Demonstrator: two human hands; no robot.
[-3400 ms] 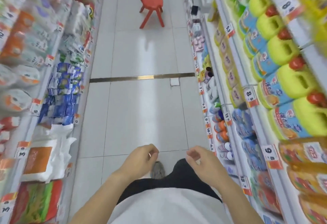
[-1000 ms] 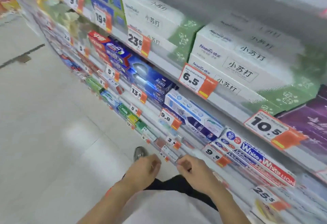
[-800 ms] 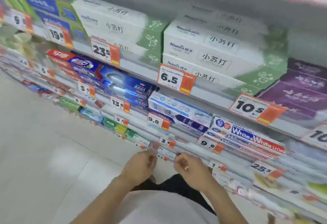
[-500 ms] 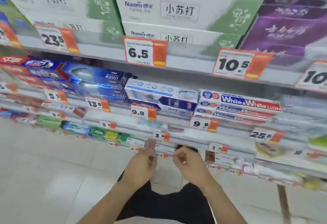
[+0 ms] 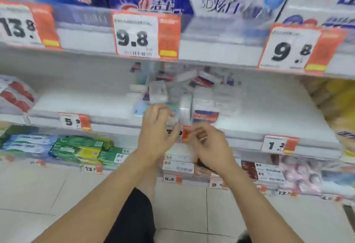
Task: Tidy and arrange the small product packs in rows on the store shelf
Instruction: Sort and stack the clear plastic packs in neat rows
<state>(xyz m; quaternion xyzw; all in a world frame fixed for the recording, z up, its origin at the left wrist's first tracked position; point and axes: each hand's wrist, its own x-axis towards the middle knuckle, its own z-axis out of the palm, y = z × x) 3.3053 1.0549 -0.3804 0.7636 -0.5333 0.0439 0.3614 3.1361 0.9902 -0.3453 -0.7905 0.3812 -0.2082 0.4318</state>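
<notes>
White shelf point(image 5: 269, 112), small packs point(image 5: 157, 92) jumbled, tilted

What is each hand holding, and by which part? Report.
Cannot be told: blur. The left hand curls against a small pale pack at the shelf front; the right hand shows nothing in its grip.

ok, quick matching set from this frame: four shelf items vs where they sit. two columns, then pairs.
Things:
1. 13.8 price tag
2. 1.2 price tag
3. green boxes
4. small packs

Places:
A. low shelf, left
B. upper rail, far left
C. middle shelf, above both hands
D. middle shelf's rail, right

Pairs: 1-B, 2-D, 3-A, 4-C
</notes>
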